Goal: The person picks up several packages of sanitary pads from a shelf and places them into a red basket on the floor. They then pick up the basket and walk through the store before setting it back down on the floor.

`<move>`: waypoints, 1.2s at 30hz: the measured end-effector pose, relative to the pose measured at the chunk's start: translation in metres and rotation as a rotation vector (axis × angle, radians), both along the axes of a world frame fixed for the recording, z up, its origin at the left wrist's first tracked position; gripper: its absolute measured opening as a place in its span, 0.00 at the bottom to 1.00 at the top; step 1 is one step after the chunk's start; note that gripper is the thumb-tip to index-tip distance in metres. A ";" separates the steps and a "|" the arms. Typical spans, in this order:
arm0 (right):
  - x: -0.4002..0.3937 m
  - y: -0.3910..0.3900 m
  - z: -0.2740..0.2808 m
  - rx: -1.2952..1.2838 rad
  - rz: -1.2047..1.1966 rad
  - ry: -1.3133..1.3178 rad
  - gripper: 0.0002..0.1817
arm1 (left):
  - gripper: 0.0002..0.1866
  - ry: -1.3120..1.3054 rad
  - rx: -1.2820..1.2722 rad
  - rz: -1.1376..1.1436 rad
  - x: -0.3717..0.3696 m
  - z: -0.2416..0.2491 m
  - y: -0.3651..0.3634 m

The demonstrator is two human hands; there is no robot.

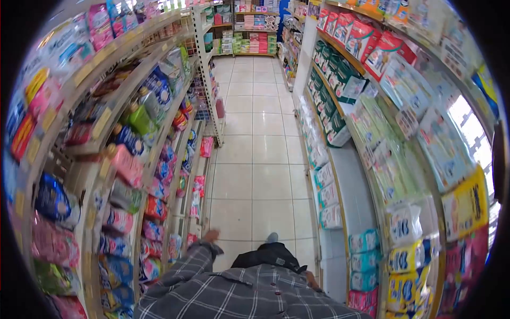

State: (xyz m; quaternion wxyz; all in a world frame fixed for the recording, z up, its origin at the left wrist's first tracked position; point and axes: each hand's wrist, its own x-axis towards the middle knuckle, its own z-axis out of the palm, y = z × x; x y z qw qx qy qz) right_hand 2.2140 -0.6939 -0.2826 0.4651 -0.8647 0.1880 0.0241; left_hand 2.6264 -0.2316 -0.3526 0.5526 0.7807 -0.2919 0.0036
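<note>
My left hand (211,235) hangs low beside the left shelves, over the aisle floor, below a grey plaid sleeve (183,266). It looks small and blurred, and I cannot tell how its fingers lie. Pink and red packs (198,187) on the lowest left shelf are the goods nearest to it. On my other side, only a bit of my right hand (312,280) shows past the plaid shirt (260,292), close to my dark trousers (268,256); its fingers are hidden. One grey shoe tip (272,237) points ahead on the tiles.
A white tiled floor (252,149) runs between two shelf rows. Detergent pouches and bottles (139,119) fill the left side. Diaper packs (354,34), dark green boxes (340,80) and wipes (364,258) line the right. Across the far end stands another stocked shelf (255,40).
</note>
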 end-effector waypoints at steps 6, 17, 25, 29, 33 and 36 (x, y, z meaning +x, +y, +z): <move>0.219 -0.166 -0.054 -0.236 0.410 0.281 0.19 | 0.11 1.100 0.711 0.090 -0.019 0.061 -0.010; 0.662 -0.282 -0.008 -0.421 0.129 0.163 0.30 | 0.12 1.408 0.709 0.280 0.150 0.043 -0.088; 0.805 -0.310 -0.065 -0.183 -0.061 0.266 0.33 | 0.14 0.011 0.863 -0.187 0.614 0.002 -0.245; 0.803 -0.348 -0.147 -0.344 0.275 0.257 0.29 | 0.19 0.302 0.315 0.335 0.881 0.154 -0.363; 0.926 -0.390 -0.076 -0.306 0.249 0.390 0.27 | 0.14 0.483 -0.114 0.394 1.044 0.191 -0.430; 1.031 -0.440 -0.059 -0.353 0.312 0.412 0.26 | 0.15 0.568 -0.016 0.442 1.084 0.154 -0.454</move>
